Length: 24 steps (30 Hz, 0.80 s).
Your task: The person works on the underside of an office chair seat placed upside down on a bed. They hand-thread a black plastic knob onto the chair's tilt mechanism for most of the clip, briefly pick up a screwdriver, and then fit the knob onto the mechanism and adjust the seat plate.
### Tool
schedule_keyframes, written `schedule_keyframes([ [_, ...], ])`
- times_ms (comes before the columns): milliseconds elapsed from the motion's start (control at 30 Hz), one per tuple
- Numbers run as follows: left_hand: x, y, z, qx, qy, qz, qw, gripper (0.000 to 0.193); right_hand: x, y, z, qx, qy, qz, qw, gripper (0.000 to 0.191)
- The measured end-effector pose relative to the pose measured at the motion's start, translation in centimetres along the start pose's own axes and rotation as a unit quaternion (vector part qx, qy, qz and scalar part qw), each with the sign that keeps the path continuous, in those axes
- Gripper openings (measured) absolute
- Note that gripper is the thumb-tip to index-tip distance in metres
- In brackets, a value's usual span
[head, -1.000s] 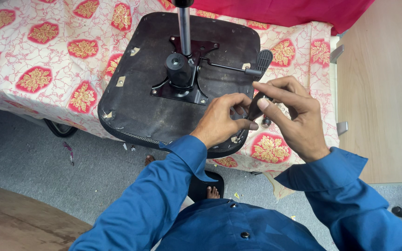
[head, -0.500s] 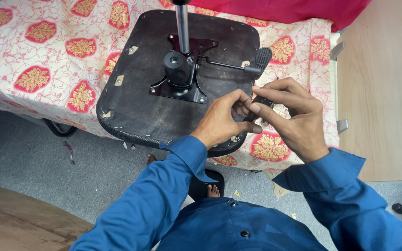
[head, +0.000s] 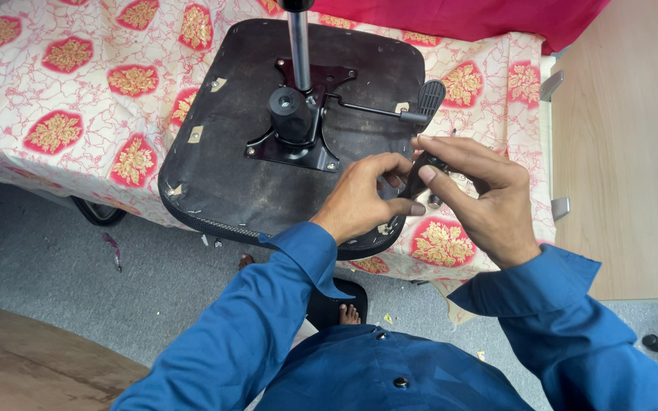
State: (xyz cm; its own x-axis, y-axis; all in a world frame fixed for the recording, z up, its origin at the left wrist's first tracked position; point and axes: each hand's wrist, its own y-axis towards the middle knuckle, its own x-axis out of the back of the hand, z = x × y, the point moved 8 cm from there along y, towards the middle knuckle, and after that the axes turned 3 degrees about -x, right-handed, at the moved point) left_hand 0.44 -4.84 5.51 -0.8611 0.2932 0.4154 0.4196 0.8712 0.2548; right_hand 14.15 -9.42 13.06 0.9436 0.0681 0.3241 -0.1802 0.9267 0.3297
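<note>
The person in the blue shirt is leaning over an upturned office chair seat (head: 222, 167) that is lying on a surface covered with a pink and cream flowered cloth (head: 62, 99). Both hands are meeting at the seat's near right corner, around a small black part (head: 414, 177). The left hand (head: 363, 199) is curling its fingers and pinching the lower end of that part between thumb and fingertips. The right hand (head: 481, 202) is closing on the same part from the other side, its thumb pressing on the front face and its fingers wrapping over the top. So the part is sitting between the two hands, just above the edge of the seat, with only a narrow strip of it showing; I cannot tell exactly what it is.

Just beyond the right hand's fingers, a black paddle lever (head: 429, 97) is sticking out on a thin rod from the metal mechanism plate (head: 298, 141) bolted to the middle of the seat. A steel gas column (head: 298, 46) is rising from that plate, away from both hands. To the right of the right hand, a pale wooden panel (head: 626, 152) is standing against the cloth's edge. Below the hands, a bare foot in a dark sandal (head: 344, 310) is resting on the grey floor (head: 55, 259).
</note>
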Motion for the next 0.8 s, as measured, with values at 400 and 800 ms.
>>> schedule_keyframes([
  [400, -0.3, 0.2, 0.1, 0.0, -0.009, 0.01, 1.0, 0.047, -0.1, -0.1, 0.0, 0.024, -0.002, 0.001, 1.0, 0.031],
  [800, -0.2, 0.3, -0.2, -0.02, -0.062, -0.01, 0.998, 0.052, 0.1, 0.2, 0.4, 0.052, -0.061, -0.004, 0.997, 0.035],
])
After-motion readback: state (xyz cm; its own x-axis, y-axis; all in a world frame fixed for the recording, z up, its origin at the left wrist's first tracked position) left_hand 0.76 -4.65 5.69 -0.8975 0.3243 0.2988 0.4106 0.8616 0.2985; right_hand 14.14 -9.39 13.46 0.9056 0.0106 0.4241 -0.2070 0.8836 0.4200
